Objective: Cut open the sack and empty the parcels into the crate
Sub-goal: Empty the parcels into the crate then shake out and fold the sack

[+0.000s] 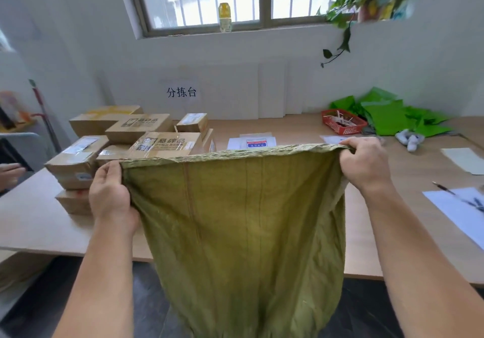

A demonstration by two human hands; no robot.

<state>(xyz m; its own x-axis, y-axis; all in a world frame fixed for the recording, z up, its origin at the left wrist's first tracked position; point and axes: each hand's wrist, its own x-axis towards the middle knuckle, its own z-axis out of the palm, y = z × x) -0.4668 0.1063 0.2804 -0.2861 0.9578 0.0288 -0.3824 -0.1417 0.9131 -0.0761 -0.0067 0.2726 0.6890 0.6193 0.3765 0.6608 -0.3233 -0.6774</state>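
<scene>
An olive-green woven sack (241,227) hangs flat in front of the table, stretched wide along its upper edge. My left hand (111,191) grips its left top corner and my right hand (365,163) grips its right top corner. The sack looks limp; its lower end runs out of view at the bottom. Several cardboard parcels (125,144) are piled on the left part of the wooden table (293,130), just behind the sack's left corner. No crate can be made out.
A red plastic basket (343,121) and crumpled green bags (387,115) lie at the back right. White envelopes (255,141) sit mid-table, paper sheets and a pen (445,188) at the right. Another person's hand (9,174) shows at the left edge.
</scene>
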